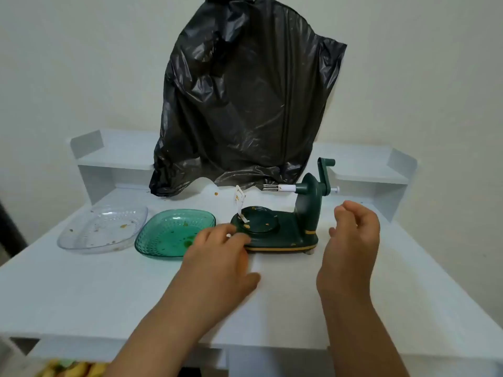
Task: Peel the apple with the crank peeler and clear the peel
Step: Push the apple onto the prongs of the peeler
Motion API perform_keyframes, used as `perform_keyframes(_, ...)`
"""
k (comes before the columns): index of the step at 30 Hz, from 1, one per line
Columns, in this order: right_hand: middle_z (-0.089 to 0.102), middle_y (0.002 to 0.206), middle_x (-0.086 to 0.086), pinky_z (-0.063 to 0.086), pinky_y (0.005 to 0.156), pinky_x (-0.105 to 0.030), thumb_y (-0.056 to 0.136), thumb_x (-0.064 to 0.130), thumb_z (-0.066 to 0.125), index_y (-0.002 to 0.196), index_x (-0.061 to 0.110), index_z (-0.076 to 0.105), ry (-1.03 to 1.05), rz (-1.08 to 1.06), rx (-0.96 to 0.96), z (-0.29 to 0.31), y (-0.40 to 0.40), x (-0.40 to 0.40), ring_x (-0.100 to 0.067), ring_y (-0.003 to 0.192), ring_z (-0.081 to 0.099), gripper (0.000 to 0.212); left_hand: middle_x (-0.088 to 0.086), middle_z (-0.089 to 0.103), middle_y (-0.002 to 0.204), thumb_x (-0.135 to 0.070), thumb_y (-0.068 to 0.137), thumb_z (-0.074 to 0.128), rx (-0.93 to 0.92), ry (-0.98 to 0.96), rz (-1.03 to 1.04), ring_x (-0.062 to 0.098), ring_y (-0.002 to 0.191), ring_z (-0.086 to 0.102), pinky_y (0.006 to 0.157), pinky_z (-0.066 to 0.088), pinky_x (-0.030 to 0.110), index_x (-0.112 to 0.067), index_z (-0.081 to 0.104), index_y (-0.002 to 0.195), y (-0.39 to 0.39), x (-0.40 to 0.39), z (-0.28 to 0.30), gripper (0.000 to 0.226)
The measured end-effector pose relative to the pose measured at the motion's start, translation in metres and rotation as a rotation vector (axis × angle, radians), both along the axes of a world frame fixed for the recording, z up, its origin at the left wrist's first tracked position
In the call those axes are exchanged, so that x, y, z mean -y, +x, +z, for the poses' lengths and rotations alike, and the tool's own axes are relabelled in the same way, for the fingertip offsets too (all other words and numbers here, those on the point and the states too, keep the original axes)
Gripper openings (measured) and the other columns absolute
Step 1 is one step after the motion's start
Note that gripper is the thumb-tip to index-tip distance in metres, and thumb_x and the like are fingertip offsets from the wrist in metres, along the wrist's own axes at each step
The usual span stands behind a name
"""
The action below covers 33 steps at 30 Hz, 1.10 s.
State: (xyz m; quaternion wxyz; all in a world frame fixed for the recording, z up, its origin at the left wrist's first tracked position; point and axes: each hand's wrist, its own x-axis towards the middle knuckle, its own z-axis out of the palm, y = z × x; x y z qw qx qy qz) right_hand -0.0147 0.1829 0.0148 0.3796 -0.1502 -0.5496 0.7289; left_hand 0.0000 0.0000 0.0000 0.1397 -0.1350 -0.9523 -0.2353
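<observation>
The dark green crank peeler [283, 235] stands on the white table, its fork prongs [270, 188] bare. No apple is in view. The white blade arm [239, 204] leans over the round tray of the base, which holds a few peel crumbs. My left hand [217, 257] lies on the table with its fingertips touching the front left edge of the peeler's base. My right hand [351, 248] hovers just right of the peeler with loosely curled fingers, holding nothing. The crank handle [325, 170] points up at the back right.
A green dish [163, 240] with peel scraps sits left of the peeler, and a clear dish [89, 232] with crumbs lies further left. A black garbage bag [245, 104] hangs behind against the wall. A white shelf [117, 156] runs along the table's back.
</observation>
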Motion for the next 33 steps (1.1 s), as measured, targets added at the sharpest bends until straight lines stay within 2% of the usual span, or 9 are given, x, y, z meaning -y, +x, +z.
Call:
perform_keyframes(3,0.051,0.123,0.011,0.049,0.092,-0.038,0.085,0.032,0.059,0.106,0.042,0.053,0.154,0.001,0.078,0.003,-0.011,-0.002,-0.013,0.115,0.052,0.024,-0.006,0.054,0.122,-0.048,0.065,0.065,-0.112,-0.239,0.030,0.024,0.107,0.047,0.086,0.046,0.036,-0.030,0.057,0.117,-0.001,0.002,-0.004,0.055)
perform_keyframes(7,0.031,0.142,0.010,0.042,0.104,-0.045,0.086,0.031,0.067,0.139,0.035,0.036,0.275,0.078,0.171,0.005,-0.029,-0.003,-0.010,0.131,0.035,0.062,-0.006,0.047,0.127,-0.055,0.070,0.057,-0.106,-0.202,0.024,0.023,0.106,0.043,0.091,0.042,0.036,-0.034,0.050,0.126,-0.011,0.003,-0.010,0.061)
perform_keyframes(11,0.023,0.151,0.010,0.044,0.102,-0.052,0.084,0.036,0.070,0.149,0.036,0.020,0.291,0.125,0.195,0.005,-0.045,-0.007,-0.016,0.135,0.035,0.082,-0.020,0.046,0.113,-0.068,0.065,0.054,-0.111,0.363,0.020,0.003,0.102,0.048,0.082,0.041,0.022,-0.045,0.048,0.116,-0.018,0.005,0.004,0.057)
perform_keyframes(14,0.031,0.145,0.011,0.050,0.087,-0.036,0.085,0.038,0.070,0.149,0.037,0.020,0.267,0.113,0.196,0.007,-0.057,-0.013,-0.015,0.122,0.048,0.082,-0.027,0.047,0.109,-0.067,0.063,0.059,-0.264,0.542,0.046,-0.010,0.100,0.048,0.073,0.040,0.008,-0.051,0.050,0.111,-0.027,0.003,0.025,0.052)
perform_keyframes(17,0.042,0.135,0.014,0.045,0.067,-0.019,0.084,0.044,0.068,0.147,0.039,0.023,0.170,0.118,0.187,0.009,-0.065,-0.019,-0.001,0.096,0.058,0.077,-0.025,0.051,0.108,-0.065,0.062,0.062,-0.310,0.702,0.059,-0.015,0.096,0.049,0.070,0.042,0.011,-0.050,0.053,0.108,-0.047,0.001,0.050,0.049)
perform_keyframes(20,0.056,0.120,0.014,0.046,0.071,-0.025,0.080,0.058,0.057,0.142,0.039,0.032,0.078,0.104,0.198,0.010,-0.071,-0.021,-0.002,0.094,0.060,0.070,-0.028,0.053,0.103,-0.069,0.069,0.058,-0.255,0.816,0.060,-0.017,0.087,0.050,0.062,0.045,0.022,-0.052,0.049,0.108,-0.073,-0.003,0.070,0.043)
perform_keyframes(22,0.059,0.114,0.010,0.047,0.078,-0.032,0.076,0.062,0.050,0.138,0.039,0.037,0.059,0.107,0.212,0.010,-0.076,-0.022,-0.007,0.097,0.059,0.068,-0.028,0.053,0.099,-0.067,0.075,0.056,-0.227,0.858,0.049,-0.018,0.083,0.052,0.056,0.043,0.018,-0.051,0.045,0.108,-0.086,-0.008,0.078,0.038)
perform_keyframes(25,0.060,0.106,0.009,0.043,0.070,-0.026,0.081,0.061,0.050,0.138,0.036,0.038,0.065,0.093,0.208,0.008,-0.083,-0.024,-0.003,0.091,0.057,0.063,-0.020,0.053,0.095,-0.064,0.081,0.056,-0.141,0.848,0.023,-0.020,0.074,0.054,0.043,0.043,0.011,-0.049,0.041,0.102,-0.101,-0.019,0.080,0.030)
perform_keyframes(33,0.053,0.078,0.016,0.040,0.063,-0.023,0.093,0.049,0.053,0.139,0.031,0.040,0.057,0.090,0.253,-0.001,-0.104,-0.023,-0.002,0.077,0.055,0.052,-0.036,0.053,0.093,-0.075,0.074,0.052,-0.041,0.772,-0.073,-0.005,0.077,0.060,0.052,0.055,0.024,-0.047,0.043,0.108,-0.118,-0.026,0.070,0.045)
